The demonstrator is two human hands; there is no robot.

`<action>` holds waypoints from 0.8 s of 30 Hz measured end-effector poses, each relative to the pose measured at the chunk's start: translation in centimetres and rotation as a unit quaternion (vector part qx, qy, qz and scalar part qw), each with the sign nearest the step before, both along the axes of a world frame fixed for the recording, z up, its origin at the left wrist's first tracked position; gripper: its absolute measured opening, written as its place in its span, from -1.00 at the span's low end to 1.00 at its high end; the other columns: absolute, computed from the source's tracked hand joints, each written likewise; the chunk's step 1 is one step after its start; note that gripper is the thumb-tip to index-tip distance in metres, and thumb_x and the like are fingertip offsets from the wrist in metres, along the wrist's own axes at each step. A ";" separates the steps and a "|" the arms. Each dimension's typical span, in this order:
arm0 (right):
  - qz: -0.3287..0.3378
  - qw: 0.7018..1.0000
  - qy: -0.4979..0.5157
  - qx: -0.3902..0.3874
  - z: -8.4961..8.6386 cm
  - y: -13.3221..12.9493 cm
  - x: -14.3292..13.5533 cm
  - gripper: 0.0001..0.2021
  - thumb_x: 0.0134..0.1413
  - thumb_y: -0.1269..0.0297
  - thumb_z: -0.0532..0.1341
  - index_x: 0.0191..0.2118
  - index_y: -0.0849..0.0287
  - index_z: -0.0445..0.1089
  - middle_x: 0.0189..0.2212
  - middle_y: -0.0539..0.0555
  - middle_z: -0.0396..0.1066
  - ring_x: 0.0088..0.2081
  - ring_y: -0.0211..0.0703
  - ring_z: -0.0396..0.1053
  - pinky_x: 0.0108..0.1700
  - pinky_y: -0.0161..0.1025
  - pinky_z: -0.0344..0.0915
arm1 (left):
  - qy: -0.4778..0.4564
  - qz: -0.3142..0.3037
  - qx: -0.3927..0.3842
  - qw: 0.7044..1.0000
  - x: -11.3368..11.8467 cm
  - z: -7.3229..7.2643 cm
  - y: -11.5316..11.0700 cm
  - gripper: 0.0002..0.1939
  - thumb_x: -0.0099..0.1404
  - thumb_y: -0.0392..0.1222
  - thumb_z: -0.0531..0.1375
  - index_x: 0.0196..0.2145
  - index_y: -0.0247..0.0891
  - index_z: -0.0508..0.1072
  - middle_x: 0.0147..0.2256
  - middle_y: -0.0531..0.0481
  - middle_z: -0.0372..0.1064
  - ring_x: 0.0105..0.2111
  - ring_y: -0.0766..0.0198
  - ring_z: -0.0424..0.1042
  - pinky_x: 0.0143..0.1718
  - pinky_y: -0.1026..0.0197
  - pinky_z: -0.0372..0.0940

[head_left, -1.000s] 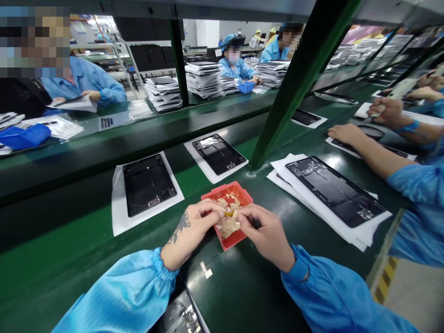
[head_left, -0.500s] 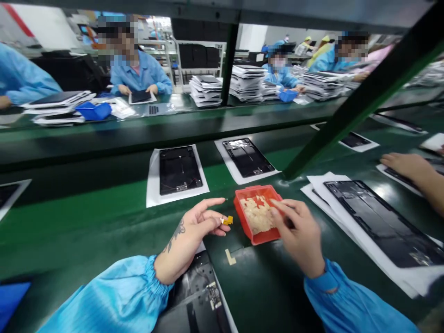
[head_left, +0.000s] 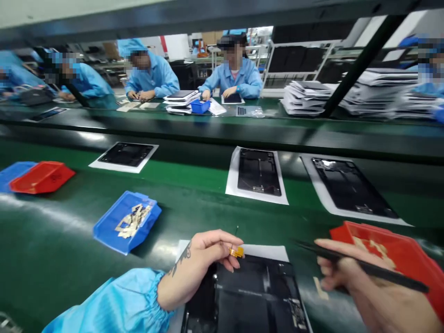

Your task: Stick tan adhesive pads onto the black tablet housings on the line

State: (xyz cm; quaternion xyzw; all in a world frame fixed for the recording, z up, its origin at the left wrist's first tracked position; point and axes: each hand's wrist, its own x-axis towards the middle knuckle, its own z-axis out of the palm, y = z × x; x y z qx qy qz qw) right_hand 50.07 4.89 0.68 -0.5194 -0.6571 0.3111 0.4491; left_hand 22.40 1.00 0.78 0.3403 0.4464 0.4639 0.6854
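Note:
My left hand (head_left: 204, 263) pinches a small orange flex cable (head_left: 237, 252) between thumb and fingers, above the top edge of a black tablet housing (head_left: 256, 296) on white paper. My right hand (head_left: 360, 277), smeared by motion, is closed around slim black tweezers (head_left: 374, 270) whose tip points left. Behind that hand stands a red bin (head_left: 412, 252) with pale pieces (head_left: 373, 249) inside, partly covered by the hand and tweezers. A pale L-shaped piece (head_left: 320, 288) lies on the green table just left of the right hand.
At the left is a blue bin (head_left: 107, 231) holding pale strips, with another red bin (head_left: 45, 178) farther off. Several tablet housings (head_left: 260, 173) lie on paper along the green strip. Beyond a raised ledge, co-workers (head_left: 231, 76) sit by paper stacks (head_left: 305, 99).
The view has swung left, bringing the blue bin in. My right hand, holding no tweezers before, now grips them. My left hand still pinches the flex cable, now over the tablet housing.

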 end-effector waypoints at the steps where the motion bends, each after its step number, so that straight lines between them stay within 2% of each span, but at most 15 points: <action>1: 0.037 0.999 0.011 -0.025 0.1 -0.1 -1.4 -0.76 0.15 0.06 0.19 -0.14 -0.04 0.51 -0.61 0.08 0.44 -0.55 -0.05 0.47 -0.52 -0.26 0.48 | -0.011 0.004 -0.006 1.000 -0.4 0.0 -0.2 -0.77 0.23 -0.28 0.15 -0.19 -0.35 0.53 -0.38 -0.13 0.45 -0.41 0.28 0.43 -0.33 0.25 0.29; 2: 0.076 0.996 0.014 -0.038 0.4 -0.2 -2.8 -0.78 0.12 0.10 0.24 -0.12 -0.05 0.49 -0.54 0.04 0.46 -0.56 -0.11 0.47 -0.52 -0.31 0.47 | -0.025 0.009 -0.012 1.000 -0.6 0.0 -0.3 -0.76 0.22 -0.29 0.15 -0.17 -0.35 0.53 -0.37 -0.12 0.45 -0.40 0.28 0.43 -0.34 0.25 0.29; 4: 0.148 0.989 -0.006 -0.012 1.1 -0.7 -5.1 -0.85 0.11 0.18 0.27 -0.17 -0.04 0.49 -0.37 0.02 0.47 -0.50 -0.20 0.48 -0.47 -0.38 0.48 | -0.055 0.017 -0.026 0.998 -1.0 0.0 -0.3 -0.72 0.21 -0.32 0.15 -0.12 -0.34 0.50 -0.34 -0.11 0.44 -0.40 0.28 0.44 -0.35 0.26 0.28; 6: 0.211 0.973 -0.061 0.075 1.8 -1.1 -6.7 -0.88 0.13 0.26 0.26 -0.19 0.00 0.50 -0.25 0.05 0.46 -0.31 -0.17 0.51 -0.31 -0.40 0.50 | -0.080 0.023 -0.049 0.995 -1.3 -0.1 -0.2 -0.68 0.19 -0.33 0.15 -0.08 -0.34 0.48 -0.32 -0.11 0.44 -0.41 0.29 0.44 -0.37 0.28 0.27; 9: 0.275 0.927 -0.150 0.207 2.2 -1.4 -7.9 -0.83 0.15 0.35 0.24 -0.13 0.07 0.47 -0.23 0.07 0.50 -0.12 -0.16 0.47 -0.08 -0.37 0.45 | -0.109 0.019 -0.086 0.990 -1.5 -0.4 0.0 -0.67 0.17 -0.33 0.16 -0.08 -0.35 0.48 -0.30 -0.11 0.43 -0.44 0.32 0.43 -0.41 0.30 0.26; 12: 0.300 0.896 -0.208 0.254 1.9 -1.2 -7.9 -0.84 0.15 0.34 0.25 -0.13 0.06 0.42 -0.27 0.03 0.54 -0.13 -0.17 0.48 0.07 -0.29 0.38 | -0.127 0.005 -0.109 0.986 -1.7 -0.7 0.2 -0.68 0.17 -0.33 0.16 -0.10 -0.36 0.48 -0.34 -0.09 0.42 -0.47 0.34 0.42 -0.43 0.31 0.25; 15: 0.327 0.871 -0.243 0.275 1.0 -0.8 -7.4 -0.84 0.14 0.37 0.26 -0.14 0.09 0.40 -0.22 0.00 0.54 -0.11 -0.20 0.48 0.21 -0.21 0.23 | -0.132 0.001 -0.121 0.984 -1.8 -1.0 0.4 -0.69 0.18 -0.33 0.15 -0.11 -0.36 0.49 -0.38 -0.07 0.41 -0.48 0.35 0.40 -0.44 0.32 0.23; 19: 0.378 0.826 -0.272 0.318 -0.1 -0.2 -6.7 -0.78 0.16 0.42 0.23 -0.06 0.15 0.36 -0.09 0.02 0.49 0.00 -0.15 0.41 0.33 0.11 -0.09 | -0.134 -0.005 -0.125 0.983 -1.9 -1.0 0.4 -0.70 0.19 -0.33 0.14 -0.12 -0.36 0.49 -0.40 -0.05 0.40 -0.48 0.36 0.40 -0.44 0.32 0.23; 21: 0.388 0.817 -0.275 0.325 -0.4 0.0 -6.5 -0.77 0.16 0.44 0.23 -0.06 0.15 0.37 -0.07 0.04 0.47 0.02 -0.12 0.39 0.33 0.19 -0.14 | -0.135 -0.010 -0.127 0.983 -1.9 -1.0 0.4 -0.71 0.18 -0.33 0.14 -0.12 -0.36 0.49 -0.42 -0.04 0.39 -0.49 0.36 0.39 -0.44 0.33 0.23; 24: 0.381 0.824 -0.277 0.315 -0.6 0.2 -6.6 -0.77 0.15 0.45 0.23 -0.06 0.15 0.39 -0.11 0.05 0.49 0.00 -0.12 0.41 0.32 0.17 -0.13 | -0.137 -0.017 -0.126 0.982 -1.9 -0.9 0.4 -0.71 0.17 -0.34 0.13 -0.14 -0.36 0.49 -0.45 -0.02 0.37 -0.49 0.36 0.40 -0.45 0.34 0.22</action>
